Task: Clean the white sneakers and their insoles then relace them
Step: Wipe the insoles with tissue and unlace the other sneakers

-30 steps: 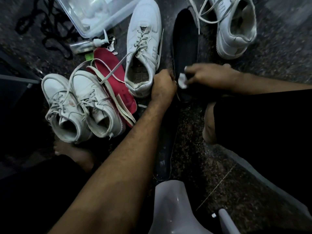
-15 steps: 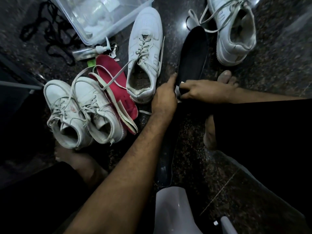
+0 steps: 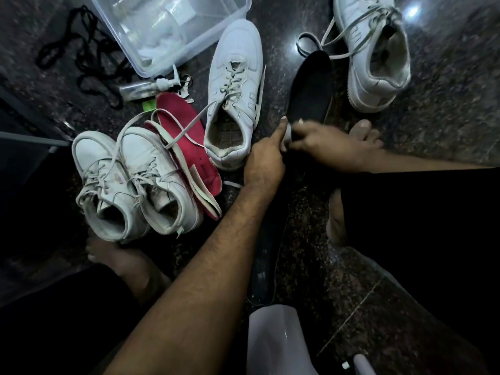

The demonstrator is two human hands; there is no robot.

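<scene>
**Insole wiping in progress; relacing not yet begun**

You are seated on the speckled stone floor (image 3: 446, 77) with the work in front of you. Your left hand (image 3: 263, 163) grips the near end of the black insole (image 3: 309, 87), fingers curled round its edge with one finger extended along it, so that the insole tilts up off the floor. Your right hand (image 3: 322, 144) pinches a small white wipe (image 3: 288, 133) against the insole's lower part; the fingertips are blurred, so the exact hold cannot be told.

Judged from the layout, you are in the insole-cleaning stage. A second dark insole (image 3: 266, 261) lies flat on the floor beneath your left forearm; whether it is cleaned cannot be told. A red insole (image 3: 186, 131) and pale insoles beside it rest against the pair of high-top sneakers (image 3: 132, 182), which stand side by side at the left, laced loosely, with reddish marks visible on their uppers.

Two low-top sneakers lie apart: one (image 3: 235, 93) just beside your left hand, the other (image 3: 370, 55) at the upper right, both with slack, partly drawn laces and no insole visible inside.

A spray bottle (image 3: 146, 87) lies next to the clear plastic tub (image 3: 173, 31); black laces (image 3: 89, 63) are strewn to the left.

Remaining, by this evidence: finishing the insoles, refitting them, and relacing.
</scene>
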